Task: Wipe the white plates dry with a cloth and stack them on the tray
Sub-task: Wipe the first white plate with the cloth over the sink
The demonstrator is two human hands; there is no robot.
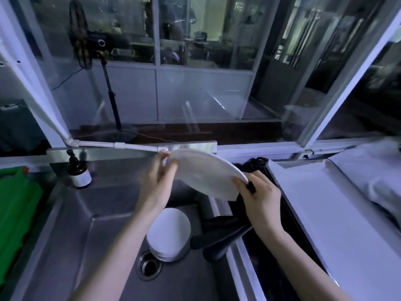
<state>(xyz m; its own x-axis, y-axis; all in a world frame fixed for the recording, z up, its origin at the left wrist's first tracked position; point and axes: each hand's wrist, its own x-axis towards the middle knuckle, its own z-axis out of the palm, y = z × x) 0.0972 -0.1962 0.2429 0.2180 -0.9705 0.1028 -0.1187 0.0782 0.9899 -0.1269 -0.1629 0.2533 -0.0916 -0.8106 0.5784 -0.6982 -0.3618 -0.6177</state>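
I hold one white plate (204, 173) tilted above the steel sink (86, 224). My left hand (157, 184) grips its far left rim. My right hand (259, 197) pinches the near right rim together with a black cloth (223, 235), which hangs down under the plate and over the sink's right wall. A stack of white plates (169, 233) leans in the sink bottom beside the drain (149, 265). The white tray (338, 213) lies to the right on the counter, with nothing stacked on the part I see.
A brown pump bottle (78, 172) stands at the sink's back left corner. Something green (15, 216) lies on the left counter. A pale folded cloth (377, 179) rests at the tray's far right. Glass windows rise just behind the sink.
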